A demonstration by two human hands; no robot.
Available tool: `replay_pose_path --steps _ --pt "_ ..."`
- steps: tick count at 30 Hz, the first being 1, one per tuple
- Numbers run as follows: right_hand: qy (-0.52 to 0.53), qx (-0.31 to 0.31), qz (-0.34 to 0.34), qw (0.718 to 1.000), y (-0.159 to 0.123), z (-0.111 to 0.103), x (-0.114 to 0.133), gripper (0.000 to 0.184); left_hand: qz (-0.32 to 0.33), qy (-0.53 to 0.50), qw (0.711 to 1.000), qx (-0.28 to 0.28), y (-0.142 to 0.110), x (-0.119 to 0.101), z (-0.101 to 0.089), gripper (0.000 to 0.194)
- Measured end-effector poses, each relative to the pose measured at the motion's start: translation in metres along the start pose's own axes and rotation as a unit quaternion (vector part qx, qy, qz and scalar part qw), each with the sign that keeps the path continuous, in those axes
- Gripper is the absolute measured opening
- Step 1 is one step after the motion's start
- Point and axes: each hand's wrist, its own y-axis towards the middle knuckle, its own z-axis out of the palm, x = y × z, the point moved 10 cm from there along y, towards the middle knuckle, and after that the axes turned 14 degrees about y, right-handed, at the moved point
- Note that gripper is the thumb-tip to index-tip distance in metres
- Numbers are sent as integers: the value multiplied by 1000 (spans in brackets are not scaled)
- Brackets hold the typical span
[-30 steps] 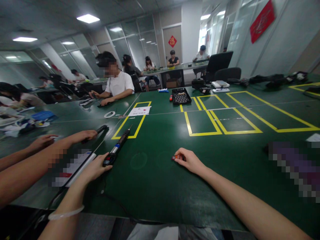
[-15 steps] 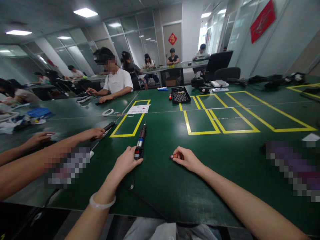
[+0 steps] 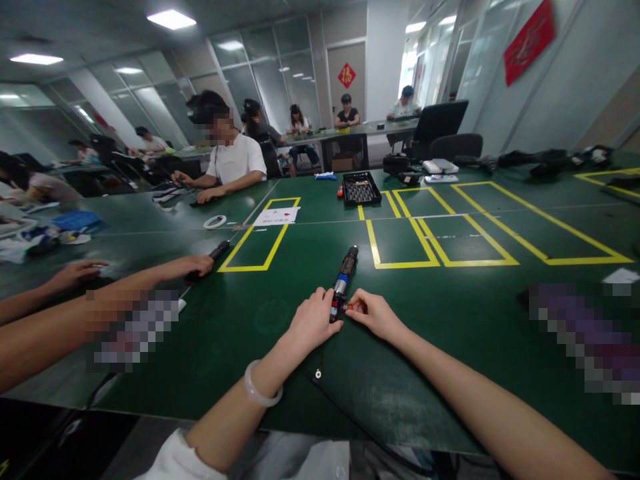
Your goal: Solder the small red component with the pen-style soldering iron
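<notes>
My left hand (image 3: 313,319) is wrapped round the lower end of an electric screwdriver (image 3: 344,280), dark with a blue band and a silver section. The screwdriver leans with its nose pointing away from me and slightly right. Close against its lower body, my right hand (image 3: 376,312) pinches a small orange-red piece (image 3: 349,307); its exact kind is too small to make out. Whether the piece touches the screwdriver I cannot tell. A black cord (image 3: 345,415) with a small metal ring (image 3: 318,375) near it trails toward the table's front edge.
Yellow tape outlines (image 3: 407,265) mark the green table (image 3: 425,373). Farther back are a black tray of small parts (image 3: 361,189), a white paper (image 3: 277,217) and a white ring (image 3: 215,222). At left, a co-worker's hand (image 3: 201,265) grips a dark tool. A blurred flat object (image 3: 590,333) lies right.
My left hand has carried the electric screwdriver rightward, up to my right hand. The cord has shifted right too. My right hand has stayed nearly in place with the small piece.
</notes>
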Motion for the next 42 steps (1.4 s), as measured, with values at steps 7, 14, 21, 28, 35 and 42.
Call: replay_pose_path --steps 7,14,21,28,35,42 --pt "-11 11 -2 1000 0 3 0 15 10 -17 1000 4 -1 -9 -2 54" --pt "-2 21 -23 1000 -2 5 7 8 21 -8 1000 -14 -3 -14 -2 54" --pt "-56 18 -87 994 -5 5 22 4 -2 49 999 -22 -1 -14 -2 53" --pt "-84 28 -124 988 -8 8 32 16 -8 68 997 -42 5 -9 2 56" --pt "-77 22 -118 990 -8 1 30 24 -5 107 993 -55 -6 16 -1 59" --pt "-112 32 -109 987 -7 4 26 18 -84 119 989 -13 -41 108 15 63"
